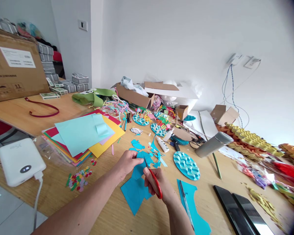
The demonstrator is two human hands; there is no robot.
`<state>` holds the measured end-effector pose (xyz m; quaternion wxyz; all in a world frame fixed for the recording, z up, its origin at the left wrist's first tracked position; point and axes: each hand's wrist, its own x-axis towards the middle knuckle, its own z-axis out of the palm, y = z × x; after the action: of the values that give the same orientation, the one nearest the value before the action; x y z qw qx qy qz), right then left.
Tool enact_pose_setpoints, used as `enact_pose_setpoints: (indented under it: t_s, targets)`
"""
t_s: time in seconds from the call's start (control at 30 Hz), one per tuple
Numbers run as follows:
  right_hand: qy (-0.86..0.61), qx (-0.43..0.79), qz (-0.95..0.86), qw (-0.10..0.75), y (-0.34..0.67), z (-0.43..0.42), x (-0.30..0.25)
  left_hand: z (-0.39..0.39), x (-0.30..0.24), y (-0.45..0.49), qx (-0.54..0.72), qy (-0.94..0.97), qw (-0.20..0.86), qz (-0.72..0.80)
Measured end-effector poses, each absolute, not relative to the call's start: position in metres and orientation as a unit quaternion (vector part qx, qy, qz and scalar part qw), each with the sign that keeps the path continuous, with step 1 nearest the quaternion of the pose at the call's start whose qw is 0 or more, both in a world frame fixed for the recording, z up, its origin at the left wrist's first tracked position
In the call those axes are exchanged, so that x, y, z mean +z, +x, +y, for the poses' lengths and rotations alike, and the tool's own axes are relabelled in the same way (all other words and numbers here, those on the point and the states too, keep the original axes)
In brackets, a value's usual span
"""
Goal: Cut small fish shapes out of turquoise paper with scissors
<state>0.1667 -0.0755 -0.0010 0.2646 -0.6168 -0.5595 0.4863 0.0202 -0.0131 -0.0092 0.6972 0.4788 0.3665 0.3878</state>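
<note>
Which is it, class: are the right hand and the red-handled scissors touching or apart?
Touching: the head view shows the right hand gripping the scissors.

Clock centred on the scissors (157,183): handles glossy red plastic. 8: blue paper (134,197), smooth, matt. Tabletop (107,218): wood finish, faint sheen. 9: power bank (19,160), smooth white plastic. 10: big carton (17,78), matt brown cardboard. 11: green cloth (89,99), felt-like from where I'm standing. 2, near to far: oval disc (186,165), ridged; tumbler (212,146), satin grey, metal-looking; egg trays (251,138), rough pulp. 4: phones (231,209), glossy black glass.
</note>
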Motion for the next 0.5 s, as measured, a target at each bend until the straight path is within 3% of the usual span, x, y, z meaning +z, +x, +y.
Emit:
enact_pose_setpoints:
  t_s: [0.5]
  targets:
    - [-0.621,0.493,-0.547,0.268,0.171,-0.073,-0.011,-0.011,-0.013,0.020,0.384,0.467,0.697,0.385]
